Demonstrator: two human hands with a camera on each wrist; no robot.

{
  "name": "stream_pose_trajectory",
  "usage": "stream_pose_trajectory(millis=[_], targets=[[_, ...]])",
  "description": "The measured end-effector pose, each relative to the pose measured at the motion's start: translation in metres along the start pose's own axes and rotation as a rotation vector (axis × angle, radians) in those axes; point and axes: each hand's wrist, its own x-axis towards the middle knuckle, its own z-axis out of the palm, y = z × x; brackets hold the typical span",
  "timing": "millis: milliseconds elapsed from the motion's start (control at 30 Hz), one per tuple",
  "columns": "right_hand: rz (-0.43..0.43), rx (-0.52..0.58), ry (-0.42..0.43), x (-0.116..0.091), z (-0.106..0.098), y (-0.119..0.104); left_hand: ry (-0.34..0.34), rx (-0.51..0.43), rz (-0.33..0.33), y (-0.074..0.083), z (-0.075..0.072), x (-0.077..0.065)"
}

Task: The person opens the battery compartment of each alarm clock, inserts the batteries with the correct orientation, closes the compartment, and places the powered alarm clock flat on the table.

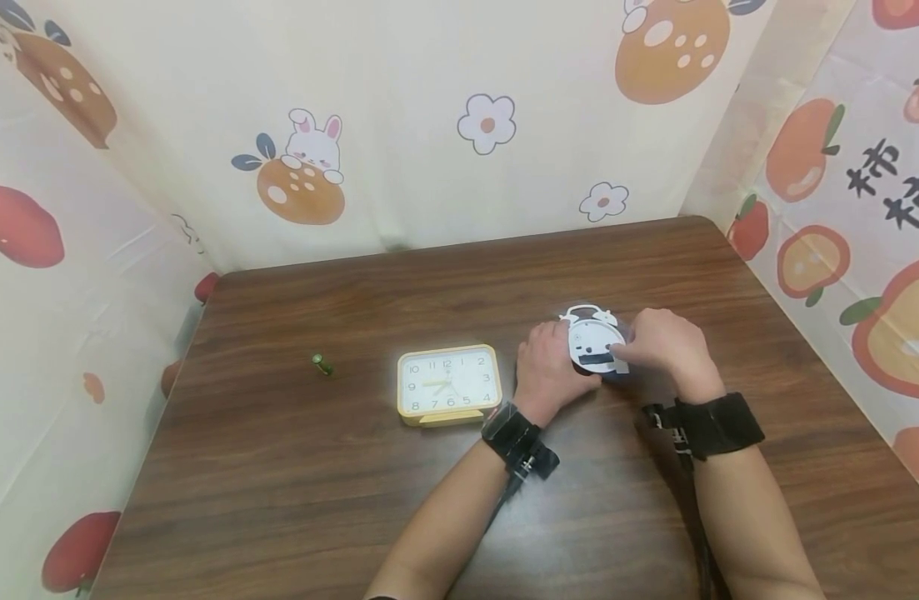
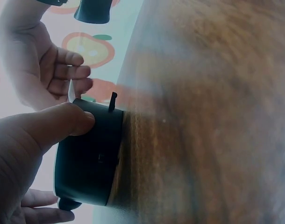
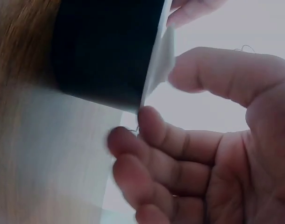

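A twin-bell alarm clock lies face down, its white back up and its black side showing in the left wrist view. A dark battery slot shows in the back. My left hand grips the clock's side, the thumb pressed on the black casing. At the opposite edge my right hand pinches a white battery cover, which stands tilted from the back; the thumb is against it and the other fingers are curled by the clock's edge.
Left of the hands lies a yellow rectangular clock, dial up. Farther left is a small green battery. The wooden table meets patterned cloth walls at the back and sides.
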Motion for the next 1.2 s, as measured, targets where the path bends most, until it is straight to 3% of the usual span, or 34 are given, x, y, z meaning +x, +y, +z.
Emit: stream_pose_trajectory(millis=[400, 600, 933, 1200], targets=[[-0.07, 0.007, -0.057, -0.001, -0.004, 0.001, 0.018, -0.026, 0.012, 0.0, 0.002, -0.001], [-0.095, 0.044, 0.045, 0.003, -0.008, 0.009, 0.025, -0.028, 0.013, -0.001, 0.002, -0.001], [-0.024, 0.069, 0.165, 0.009, -0.009, 0.036, 0.04, -0.034, 0.021, -0.001, 0.003, -0.001], [-0.008, 0.071, 0.182, 0.014, -0.003, 0.054, 0.049, -0.017, 0.031, 0.0, 0.004, 0.0]])
